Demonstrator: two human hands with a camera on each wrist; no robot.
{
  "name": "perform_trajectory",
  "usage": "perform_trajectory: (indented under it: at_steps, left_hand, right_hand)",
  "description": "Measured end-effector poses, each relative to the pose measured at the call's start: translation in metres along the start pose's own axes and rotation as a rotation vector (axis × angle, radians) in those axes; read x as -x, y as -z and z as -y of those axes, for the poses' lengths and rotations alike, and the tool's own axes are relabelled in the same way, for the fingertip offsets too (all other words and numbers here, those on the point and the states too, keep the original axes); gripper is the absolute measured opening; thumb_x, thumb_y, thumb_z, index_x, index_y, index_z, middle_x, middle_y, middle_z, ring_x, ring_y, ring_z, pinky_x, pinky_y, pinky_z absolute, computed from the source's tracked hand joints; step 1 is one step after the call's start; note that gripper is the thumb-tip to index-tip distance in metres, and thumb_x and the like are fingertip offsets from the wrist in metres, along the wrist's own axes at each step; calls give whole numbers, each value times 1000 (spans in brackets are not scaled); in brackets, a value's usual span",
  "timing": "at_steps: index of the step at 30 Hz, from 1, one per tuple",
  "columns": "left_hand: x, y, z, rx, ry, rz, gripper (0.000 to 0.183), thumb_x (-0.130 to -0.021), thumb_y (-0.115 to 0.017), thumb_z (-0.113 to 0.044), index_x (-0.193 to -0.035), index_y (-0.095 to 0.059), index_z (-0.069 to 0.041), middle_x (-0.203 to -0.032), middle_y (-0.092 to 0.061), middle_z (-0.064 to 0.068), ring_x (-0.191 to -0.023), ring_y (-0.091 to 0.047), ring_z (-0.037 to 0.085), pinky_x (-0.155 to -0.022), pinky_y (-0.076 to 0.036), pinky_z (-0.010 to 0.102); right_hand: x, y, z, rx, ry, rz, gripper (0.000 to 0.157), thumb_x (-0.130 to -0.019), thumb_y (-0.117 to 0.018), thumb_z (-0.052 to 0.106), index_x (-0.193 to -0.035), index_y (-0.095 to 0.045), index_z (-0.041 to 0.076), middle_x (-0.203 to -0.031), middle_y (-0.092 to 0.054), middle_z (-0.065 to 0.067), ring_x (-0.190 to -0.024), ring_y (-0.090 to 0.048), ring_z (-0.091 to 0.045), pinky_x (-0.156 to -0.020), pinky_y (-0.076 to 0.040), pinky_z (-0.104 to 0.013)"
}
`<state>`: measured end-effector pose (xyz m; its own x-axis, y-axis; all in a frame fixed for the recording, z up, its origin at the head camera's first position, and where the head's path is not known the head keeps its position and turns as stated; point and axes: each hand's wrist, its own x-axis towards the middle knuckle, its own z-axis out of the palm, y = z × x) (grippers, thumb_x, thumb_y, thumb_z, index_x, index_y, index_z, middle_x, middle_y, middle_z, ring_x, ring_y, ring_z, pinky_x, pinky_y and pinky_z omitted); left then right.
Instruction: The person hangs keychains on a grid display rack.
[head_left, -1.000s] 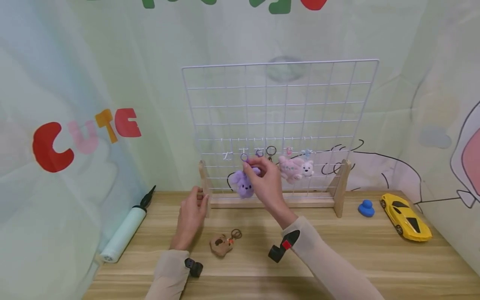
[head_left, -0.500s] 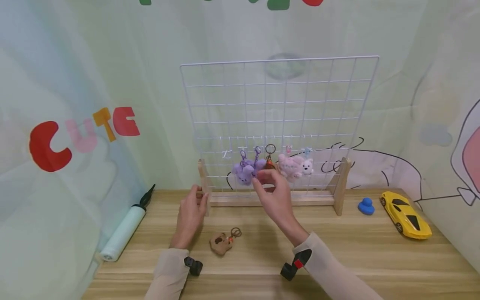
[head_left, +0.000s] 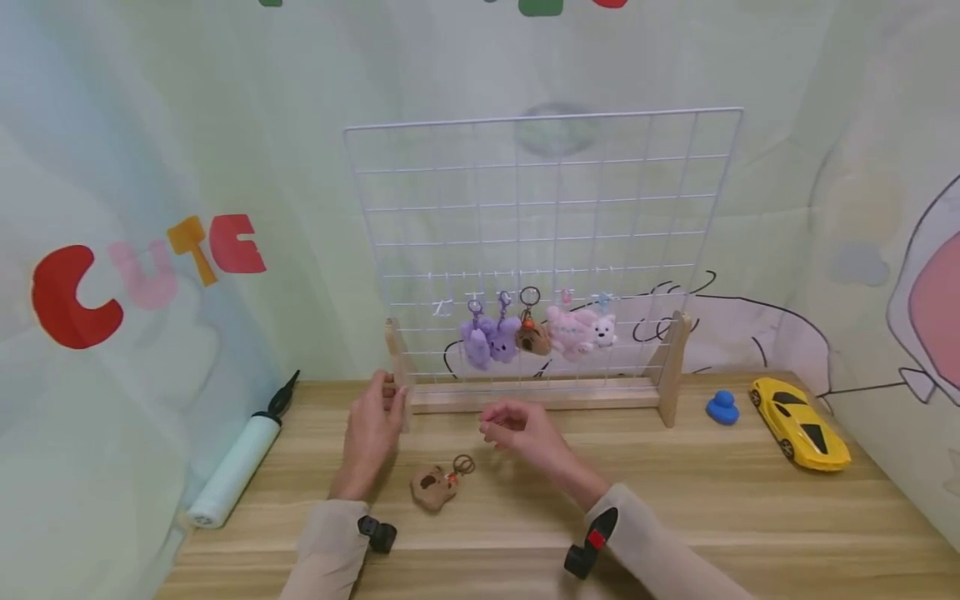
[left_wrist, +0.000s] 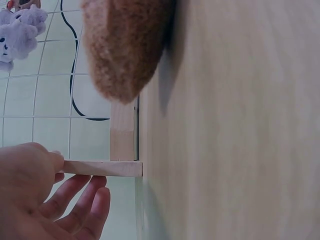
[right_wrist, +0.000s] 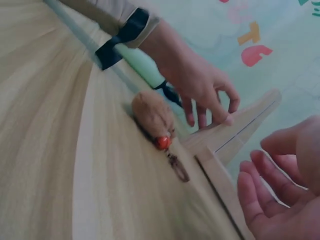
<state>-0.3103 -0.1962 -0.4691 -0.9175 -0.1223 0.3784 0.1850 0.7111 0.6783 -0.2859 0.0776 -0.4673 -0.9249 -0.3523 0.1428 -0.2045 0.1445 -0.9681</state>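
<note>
My left hand grips the left upright of the wooden stand, thumb on one side and fingers on the other. Nothing is in my right hand, which hovers above the table with loosely bent fingers. A brown plush keychain lies on the table between my hands, its metal ring toward the stand. On the white wire grid hang two purple plush keychains, a brown plush keychain, a pink plush keychain and a small white plush bear.
A white hook sits left of the purple keychains. To the right stand a blue rubber-looking toy and a yellow toy car. A pale green hand pump lies at the left edge of the wooden table.
My right hand has let go of the purple keychain, which now hangs on the grid, and has come down toward the brown keychain on the table. My left hand stays on the stand.
</note>
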Motion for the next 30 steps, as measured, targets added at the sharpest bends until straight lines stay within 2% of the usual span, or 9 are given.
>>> perform_trajectory:
  at_steps: [5,8,12,17,21,24,27,30]
  left_hand:
    - [-2,1,0,-14,2,3,26,-113,-60,-22,-132,-58,-4,-123,-76,24,-107,-78,38,-87,-67,55]
    - [-3,1,1,-17,-4,6,27,-113,-59,-22,-132,-58,-4,-124,-75,25,-108,-78,38,-87,-67,56]
    - [-3,0,2,-11,-4,8,26,-114,-59,-22,-132,-57,-4,-124,-75,25,-108,-78,39,-86,-67,55]
    - [1,0,3,-4,10,22,25,-113,-60,-20,-131,-58,-3,-123,-76,26,-107,-78,39,-84,-68,53]
    - [1,1,5,-6,0,18,25,-113,-58,-21,-131,-57,-4,-123,-76,26,-106,-78,39,-83,-68,53]
    - [0,2,5,3,2,19,25,-114,-58,-22,-132,-57,-4,-124,-75,25,-107,-78,39,-83,-68,53]
    - [-1,2,4,1,15,31,26,-114,-57,-23,-132,-57,-5,-124,-75,24,-108,-77,38,-84,-68,52]
    - [-1,2,3,-6,8,26,25,-114,-58,-22,-132,-57,-4,-124,-75,24,-108,-78,38,-84,-68,52]
  right_hand:
    - [1,-2,-8,17,-13,80,30,-100,-77,15,-123,-73,-4,-111,-78,-17,-90,-72,-16,-78,-62,-26]
    - [2,-4,-9,12,-28,119,30,-101,-76,14,-125,-73,-3,-116,-78,-19,-91,-74,-23,-74,-61,-27]
    - [4,-8,-11,47,-25,175,29,-101,-75,13,-128,-74,1,-126,-76,-19,-103,-75,-27,-82,-63,-29]
    - [7,-14,-17,179,2,259,36,-101,-78,17,-135,-73,7,-134,-76,-12,-119,-72,-21,-102,-58,-27]
    - [7,-16,-21,291,48,327,48,-99,-79,20,-144,-67,8,-138,-73,-7,-124,-69,-22,-107,-57,-30]
    - [6,-15,-22,403,106,391,58,-100,-79,24,-153,-60,10,-149,-68,-5,-138,-62,-22,-119,-50,-35]
    - [6,-14,-22,505,190,460,61,-102,-76,25,-157,-55,9,-157,-62,-6,-148,-55,-24,-128,-42,-41]
    - [7,-14,-20,562,236,483,58,-103,-74,25,-155,-57,8,-159,-60,-8,-149,-54,-26,-129,-41,-43]
